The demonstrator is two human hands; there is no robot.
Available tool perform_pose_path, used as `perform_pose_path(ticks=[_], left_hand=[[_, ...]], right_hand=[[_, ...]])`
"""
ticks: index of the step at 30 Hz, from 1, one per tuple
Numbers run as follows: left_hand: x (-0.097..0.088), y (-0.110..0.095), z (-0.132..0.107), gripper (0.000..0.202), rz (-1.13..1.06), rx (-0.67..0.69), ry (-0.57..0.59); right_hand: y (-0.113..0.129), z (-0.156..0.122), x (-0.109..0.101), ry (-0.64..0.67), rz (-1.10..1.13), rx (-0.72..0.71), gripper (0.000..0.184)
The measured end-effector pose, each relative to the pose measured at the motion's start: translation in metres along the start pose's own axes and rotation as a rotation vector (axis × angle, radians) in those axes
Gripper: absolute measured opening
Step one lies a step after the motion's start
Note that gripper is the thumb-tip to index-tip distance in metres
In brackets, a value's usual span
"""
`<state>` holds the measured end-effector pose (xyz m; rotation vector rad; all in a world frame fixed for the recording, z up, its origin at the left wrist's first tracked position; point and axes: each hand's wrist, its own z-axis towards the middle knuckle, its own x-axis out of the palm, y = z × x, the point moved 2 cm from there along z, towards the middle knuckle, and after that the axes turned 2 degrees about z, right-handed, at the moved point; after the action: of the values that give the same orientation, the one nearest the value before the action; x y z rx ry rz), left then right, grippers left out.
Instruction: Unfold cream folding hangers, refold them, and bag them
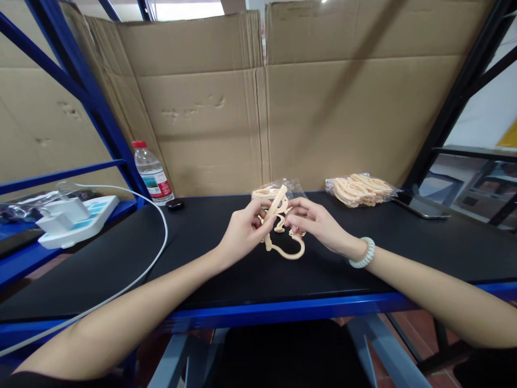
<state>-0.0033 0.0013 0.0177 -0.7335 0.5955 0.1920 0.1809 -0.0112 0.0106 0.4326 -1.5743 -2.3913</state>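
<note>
My left hand (244, 233) and my right hand (313, 222) meet over the middle of the black table (202, 258), both pinched on a beige curved plastic piece (283, 237) with loops hanging below the fingers. A white coiled band circles my right wrist. Just behind the hands lies a clear bag (278, 189) with more beige pieces in it.
A second bag of beige pieces (361, 189) lies at the back right, beside a dark flat device (422, 207). A water bottle (152, 173) and a small black object (175, 204) stand back left. A white power strip (76, 218) with a white cable (157, 248) sits left. Cardboard walls stand behind.
</note>
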Motion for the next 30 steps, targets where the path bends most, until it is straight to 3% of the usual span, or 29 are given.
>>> perform_pose_path(ticks=[6,12,15,19,30], left_hand=[[0.007,-0.001,-0.002,0.021,0.074,0.059,0.075],[0.003,0.001,0.000,0.018,0.233,0.099,0.026],[0.002,0.001,-0.001,0.028,0.447,0.128,0.029],[0.004,0.002,-0.003,0.033,0.733,0.241,0.019],[0.010,-0.006,-0.008,0.024,0.957,0.448,0.103]], right_hand=[[-0.001,0.002,-0.001,-0.053,-0.044,-0.037,0.025],[-0.005,0.004,-0.014,-0.168,-0.052,-0.087,0.028],[-0.003,0.005,-0.015,-0.071,-0.069,-0.049,0.026],[0.002,0.000,-0.006,0.125,-0.121,0.110,0.028],[-0.002,-0.007,0.002,0.285,-0.084,0.293,0.031]])
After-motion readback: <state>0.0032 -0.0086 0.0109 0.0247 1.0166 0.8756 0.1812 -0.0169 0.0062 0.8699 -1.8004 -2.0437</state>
